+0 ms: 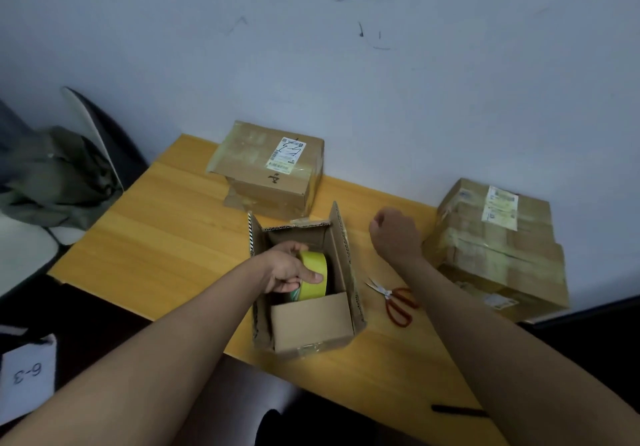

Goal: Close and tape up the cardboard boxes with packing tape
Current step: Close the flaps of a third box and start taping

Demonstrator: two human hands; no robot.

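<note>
Pale, scuffed wall (346,47) behind everything. Yellow wood-grain desk (166,237), slightly glossy, pushed against it. Taped cardboard box (266,168) with a white label at the back, near the wall; another heavily taped box (495,248) at the right edge. Open box (308,286) near the front, corrugated flaps standing up, near flap folded inward over part of the opening. Left grip (287,269) reaches into it, fingers and thumb curled round a yellow tape roll (313,274) held inside the box, between the upright flaps. Right grip (394,234) hovers over the desk right of that box, fingers curled into a fist, holding nothing. Red-handled scissors (394,300) lie just beside the open box, partly under the right forearm. Dark pen (457,411) near the front edge. White chair (86,126) with olive cloth (59,175) to the left.
</note>
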